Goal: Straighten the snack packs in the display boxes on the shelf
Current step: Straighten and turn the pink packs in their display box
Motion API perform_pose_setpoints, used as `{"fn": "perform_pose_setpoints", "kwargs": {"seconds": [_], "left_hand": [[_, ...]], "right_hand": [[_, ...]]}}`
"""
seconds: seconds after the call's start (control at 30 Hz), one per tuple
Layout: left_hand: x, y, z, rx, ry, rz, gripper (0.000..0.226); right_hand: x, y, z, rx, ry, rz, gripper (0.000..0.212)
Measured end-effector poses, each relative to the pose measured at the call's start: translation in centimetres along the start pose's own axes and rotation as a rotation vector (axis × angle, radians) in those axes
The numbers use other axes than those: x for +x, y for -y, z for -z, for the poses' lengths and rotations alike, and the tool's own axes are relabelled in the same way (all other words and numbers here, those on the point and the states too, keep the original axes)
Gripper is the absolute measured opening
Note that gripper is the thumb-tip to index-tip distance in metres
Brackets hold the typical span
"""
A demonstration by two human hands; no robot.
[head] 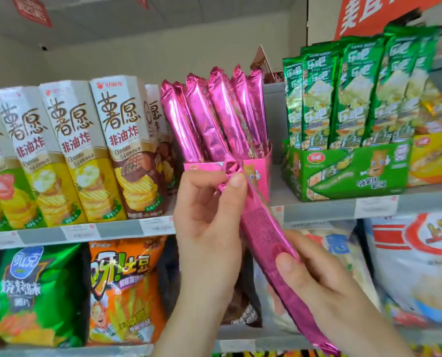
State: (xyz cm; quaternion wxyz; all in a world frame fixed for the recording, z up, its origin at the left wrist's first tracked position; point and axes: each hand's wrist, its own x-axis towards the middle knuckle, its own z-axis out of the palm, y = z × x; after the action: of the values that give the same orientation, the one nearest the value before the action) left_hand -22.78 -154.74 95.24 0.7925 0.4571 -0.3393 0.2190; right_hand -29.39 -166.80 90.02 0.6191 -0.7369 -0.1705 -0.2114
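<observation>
A long pink foil snack pack [265, 235] is held slantwise in front of the shelf. My left hand [209, 222] pinches its crimped top end. My right hand [328, 287] grips its lower half from the right. Behind it, a pink display box [260, 168] on the upper shelf holds several more pink packs [212, 117], all leaning to the left. To the right stands a green display box [348, 171] with several upright green packs [354, 91].
Tall chip cartons [68, 150] fill the upper shelf at left. A yellow display box [433, 158] sits at far right. The lower shelf carries chip bags [122, 289] and large white bags [418, 266]. Price tags line the shelf edge [122, 229].
</observation>
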Motion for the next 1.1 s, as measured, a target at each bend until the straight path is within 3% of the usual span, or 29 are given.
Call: {"fn": "perform_pose_setpoints", "kwargs": {"seconds": [0.13, 0.23, 0.5, 0.6, 0.67, 0.83, 0.97, 1.1], "left_hand": [[-2.2, 0.6, -0.9, -0.083, -0.035, 0.176, 0.012], [-3.5, 0.8, -1.3, -0.114, -0.066, 0.260, 0.023], [-6.3, 0.3, -2.2, -0.219, -0.059, 0.364, 0.018], [-6.7, -0.1, -2.1, -0.255, -0.001, 0.392, 0.014], [-6.9, -0.4, -2.0, -0.204, 0.039, 0.383, 0.011], [-7.3, -1.0, -1.8, 0.069, 0.009, 0.293, 0.016], [-7.5, -1.2, -1.6, 0.057, -0.015, 0.263, 0.011], [-7.6, -1.4, -1.5, -0.055, -0.043, 0.270, 0.014]], "right_hand": [[-2.6, -0.2, 1.0, -0.008, -0.042, 0.003, 0.026], [-4.3, -0.6, 1.7, -0.013, -0.070, -0.022, 0.031], [-7.8, -0.9, 3.2, -0.114, -0.140, -0.093, 0.056], [-8.4, -0.7, 2.8, -0.217, -0.209, -0.032, 0.041], [-8.6, -0.6, 2.7, -0.327, -0.272, 0.005, 0.036], [-9.3, -1.3, 2.9, -0.578, -0.350, -0.006, 0.054], [-9.4, -1.5, 2.9, -0.587, -0.281, -0.025, 0.057], [-9.4, -0.8, 3.5, -0.348, -0.039, -0.143, 0.042]]}}
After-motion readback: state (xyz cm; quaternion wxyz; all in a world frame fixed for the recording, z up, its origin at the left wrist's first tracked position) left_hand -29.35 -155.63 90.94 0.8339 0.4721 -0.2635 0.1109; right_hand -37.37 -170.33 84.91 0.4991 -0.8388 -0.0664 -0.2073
